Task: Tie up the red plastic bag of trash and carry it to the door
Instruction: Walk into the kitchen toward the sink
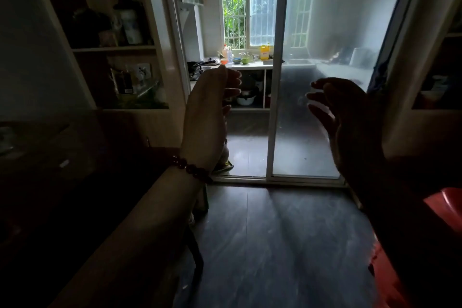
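Both my hands are raised in front of me, palms facing each other, fingers apart and holding nothing. My left hand [210,110] has a dark bead bracelet at the wrist. My right hand [347,117] is in shadow. Red material [442,210] shows at the lower right edge, partly hidden behind my right forearm; I cannot tell whether it is the red plastic bag. A sliding glass door [307,107] stands ahead, its left half open onto a kitchen.
A dark table [50,157] fills the left side. Shelves [112,47] with bottles and jars stand at the left wall. Beyond the door, a kitchen counter [250,65] holds bowls and bottles under a barred window. The dark wooden floor [275,245] stretches to the door.
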A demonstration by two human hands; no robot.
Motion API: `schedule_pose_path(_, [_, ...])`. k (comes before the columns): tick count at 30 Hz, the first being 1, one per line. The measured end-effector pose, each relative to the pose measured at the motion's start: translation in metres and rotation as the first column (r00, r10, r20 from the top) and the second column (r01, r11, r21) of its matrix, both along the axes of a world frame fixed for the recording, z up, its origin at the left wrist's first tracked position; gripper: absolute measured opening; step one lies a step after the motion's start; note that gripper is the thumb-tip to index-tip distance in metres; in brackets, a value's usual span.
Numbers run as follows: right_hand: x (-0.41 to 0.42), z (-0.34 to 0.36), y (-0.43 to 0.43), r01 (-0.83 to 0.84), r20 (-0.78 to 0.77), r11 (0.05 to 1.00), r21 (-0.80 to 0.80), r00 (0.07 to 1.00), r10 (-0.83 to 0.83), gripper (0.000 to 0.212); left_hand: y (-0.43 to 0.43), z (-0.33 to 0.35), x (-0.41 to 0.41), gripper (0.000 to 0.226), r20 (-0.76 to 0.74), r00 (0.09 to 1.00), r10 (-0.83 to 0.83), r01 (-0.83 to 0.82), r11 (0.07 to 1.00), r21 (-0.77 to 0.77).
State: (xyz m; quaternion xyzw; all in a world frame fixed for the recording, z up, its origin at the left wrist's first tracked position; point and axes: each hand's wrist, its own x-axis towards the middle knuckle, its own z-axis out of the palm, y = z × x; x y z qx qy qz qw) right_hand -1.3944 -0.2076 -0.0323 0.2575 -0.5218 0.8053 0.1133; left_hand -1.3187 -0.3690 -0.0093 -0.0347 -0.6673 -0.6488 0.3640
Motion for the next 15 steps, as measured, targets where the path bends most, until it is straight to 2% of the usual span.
schedule_pose_path(2, [-0.041, -0.001, -0.014, -0.02, -0.01, 1.0, -0.018, 1.0, 0.02, 0.021, -0.015, -0.004, -0.04, 0.031, 0.006, 1.0, 0.012, -0.011, 1.0, -0.023])
schedule_pose_path(9, [-0.213, 0.002, -0.071, -0.09, -0.03, 0.996, -0.013, 0.995, 0.09, 0.026, -0.071, -0.007, -0.21, 0.033, 0.012, 0.998, 0.063, -0.063, 0.998, -0.012])
schedule_pose_path(15, [-0.337, 0.001, -0.13, -0.113, -0.053, 0.993, 0.041, 0.992, 0.115, 0.047, -0.13, -0.014, -0.337, 0.032, 0.035, 0.996, 0.08, -0.08, 0.997, -0.001])
